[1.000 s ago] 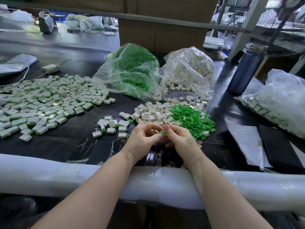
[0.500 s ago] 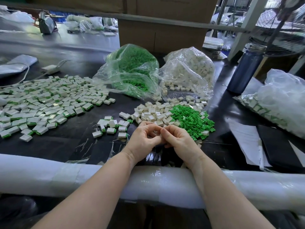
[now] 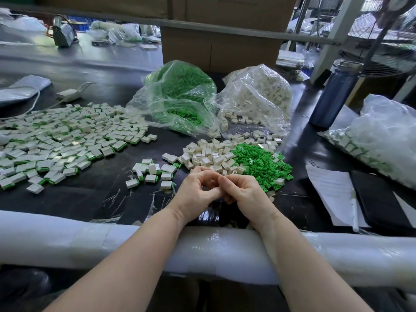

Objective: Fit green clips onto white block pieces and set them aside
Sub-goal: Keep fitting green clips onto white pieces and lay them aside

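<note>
Nearest the person, both forearms rest on the film-wrapped padded rail (image 3: pixel 90 235) at the bench edge, probably to steady the fine fingerwork just beyond it. There the left hand (image 3: pixel 195 192) and right hand (image 3: pixel 245 194) meet fingertip to fingertip, both sets of fingers curled inward round something small. The piece itself is hidden between them, so I cannot tell which way it points or how its long axis runs, nor whether each hand truly pinches it; judging from the task, a clip is being pressed onto a block here. Just beyond the rail to the left of the hands lies a small cluster of fitted blocks (image 3: pixel 153 174), lying flat with their green edges facing various ways, likely dropped within easy reach. Directly beyond the hands sit the loose white blocks (image 3: pixel 209 156), and touching them on the right the heap of green clips (image 3: pixel 261 163), stock kept one short reach away. Farther from the rail and leftward spreads the large field of finished pieces (image 3: pixel 63 140), mostly flat. Farthest back stand the open bag of green clips (image 3: pixel 180 95) and bag of white blocks (image 3: pixel 258 95), mouths spilling toward the heaps.
</note>
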`<control>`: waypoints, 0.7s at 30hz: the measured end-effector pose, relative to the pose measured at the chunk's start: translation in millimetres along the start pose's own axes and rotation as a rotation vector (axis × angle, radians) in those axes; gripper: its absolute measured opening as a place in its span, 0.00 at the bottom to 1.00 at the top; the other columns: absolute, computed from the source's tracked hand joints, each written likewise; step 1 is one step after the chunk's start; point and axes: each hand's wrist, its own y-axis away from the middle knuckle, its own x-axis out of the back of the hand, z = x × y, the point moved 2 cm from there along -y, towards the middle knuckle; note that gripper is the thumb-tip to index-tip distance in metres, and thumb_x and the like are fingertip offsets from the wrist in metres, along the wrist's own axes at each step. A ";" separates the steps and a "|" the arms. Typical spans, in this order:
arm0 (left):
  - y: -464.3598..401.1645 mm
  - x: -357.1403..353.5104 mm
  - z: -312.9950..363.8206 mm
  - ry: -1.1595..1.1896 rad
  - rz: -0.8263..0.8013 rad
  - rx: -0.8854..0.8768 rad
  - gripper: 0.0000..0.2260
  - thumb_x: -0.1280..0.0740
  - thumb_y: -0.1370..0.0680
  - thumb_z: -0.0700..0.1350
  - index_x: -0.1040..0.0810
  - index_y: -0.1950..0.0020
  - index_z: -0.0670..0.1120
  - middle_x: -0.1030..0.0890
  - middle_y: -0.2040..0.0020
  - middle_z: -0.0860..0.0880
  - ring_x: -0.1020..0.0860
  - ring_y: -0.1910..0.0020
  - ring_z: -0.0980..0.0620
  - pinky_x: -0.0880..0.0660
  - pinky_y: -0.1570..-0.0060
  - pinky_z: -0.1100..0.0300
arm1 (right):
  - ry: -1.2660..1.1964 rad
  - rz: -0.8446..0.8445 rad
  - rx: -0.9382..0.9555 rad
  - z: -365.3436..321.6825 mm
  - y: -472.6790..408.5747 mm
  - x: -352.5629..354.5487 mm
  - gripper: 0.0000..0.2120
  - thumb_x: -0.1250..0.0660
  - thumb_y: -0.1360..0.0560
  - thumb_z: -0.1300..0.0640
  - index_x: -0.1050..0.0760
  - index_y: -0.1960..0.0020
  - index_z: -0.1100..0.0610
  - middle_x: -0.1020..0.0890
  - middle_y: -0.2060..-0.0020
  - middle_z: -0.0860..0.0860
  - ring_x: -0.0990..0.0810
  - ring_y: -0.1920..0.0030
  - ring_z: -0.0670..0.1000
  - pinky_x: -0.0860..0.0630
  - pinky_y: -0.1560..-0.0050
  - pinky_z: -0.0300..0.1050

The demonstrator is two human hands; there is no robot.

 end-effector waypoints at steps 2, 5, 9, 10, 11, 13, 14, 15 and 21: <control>0.0 -0.3 0.2 -0.026 -0.002 -0.004 0.09 0.30 0.28 0.34 0.21 0.59 0.49 0.28 0.50 0.47 0.26 0.60 0.60 0.30 0.57 0.75 | -0.007 0.005 -0.006 0.5 0.0 0.4 0.09 0.36 0.24 0.58 0.19 0.59 0.56 0.25 0.74 0.48 0.31 0.73 0.42 0.34 0.71 0.32; 0.2 -1.2 1.1 -0.075 -0.028 -0.013 0.09 0.33 0.28 0.33 0.22 0.58 0.47 0.29 0.51 0.47 0.27 0.60 0.61 0.31 0.57 0.75 | -0.010 0.016 -0.010 0.5 0.3 0.8 0.09 0.36 0.24 0.59 0.19 0.58 0.58 0.26 0.73 0.51 0.33 0.73 0.43 0.36 0.72 0.33; 1.3 -2.1 2.5 -0.149 -0.072 -0.046 0.08 0.34 0.27 0.33 0.24 0.57 0.46 0.29 0.51 0.44 0.28 0.58 0.59 0.31 0.54 0.74 | -0.020 0.023 -0.004 -1.1 1.4 1.4 0.09 0.36 0.24 0.61 0.19 0.58 0.61 0.27 0.72 0.53 0.33 0.74 0.42 0.36 0.72 0.32; 1.4 -2.3 2.6 -0.161 -0.083 -0.052 0.07 0.34 0.27 0.33 0.24 0.56 0.45 0.29 0.50 0.44 0.28 0.58 0.59 0.31 0.53 0.74 | -0.020 0.027 -0.005 -1.4 1.9 1.7 0.09 0.36 0.24 0.61 0.19 0.59 0.61 0.27 0.72 0.53 0.33 0.75 0.42 0.36 0.72 0.32; 1.6 -2.5 2.6 -0.167 -0.092 -0.055 0.07 0.34 0.27 0.33 0.24 0.55 0.45 0.29 0.50 0.43 0.28 0.58 0.58 0.31 0.54 0.73 | -0.018 0.033 -0.005 -1.6 2.1 1.9 0.09 0.36 0.24 0.62 0.19 0.59 0.61 0.28 0.73 0.53 0.34 0.75 0.42 0.36 0.72 0.32; 1.6 -2.8 2.8 -0.174 -0.100 -0.058 0.07 0.35 0.26 0.34 0.24 0.55 0.45 0.29 0.49 0.42 0.28 0.57 0.55 0.31 0.54 0.71 | -0.011 0.041 -0.006 -2.2 2.7 2.0 0.09 0.36 0.24 0.62 0.19 0.59 0.62 0.28 0.74 0.53 0.34 0.75 0.41 0.36 0.73 0.32; 1.5 -3.1 2.9 -0.178 -0.103 -0.058 0.06 0.35 0.26 0.34 0.25 0.54 0.45 0.29 0.49 0.42 0.28 0.56 0.55 0.30 0.53 0.70 | -0.011 0.043 -0.006 -2.5 2.8 2.1 0.09 0.36 0.24 0.62 0.19 0.59 0.62 0.27 0.75 0.51 0.33 0.76 0.41 0.36 0.73 0.31; 1.5 -3.3 3.0 -0.182 -0.106 -0.058 0.06 0.35 0.26 0.34 0.25 0.54 0.44 0.29 0.48 0.42 0.28 0.56 0.54 0.30 0.53 0.69 | -0.016 0.041 -0.005 -2.6 2.7 2.1 0.09 0.36 0.24 0.63 0.19 0.59 0.62 0.26 0.76 0.49 0.33 0.76 0.40 0.35 0.73 0.30; 1.3 -4.7 1.6 -0.209 -0.114 -0.055 0.05 0.35 0.26 0.34 0.24 0.52 0.42 0.29 0.48 0.43 0.28 0.55 0.49 0.29 0.53 0.63 | -0.046 0.034 -0.008 -3.0 3.1 2.4 0.09 0.37 0.23 0.64 0.20 0.58 0.64 0.25 0.79 0.44 0.31 0.78 0.40 0.34 0.74 0.29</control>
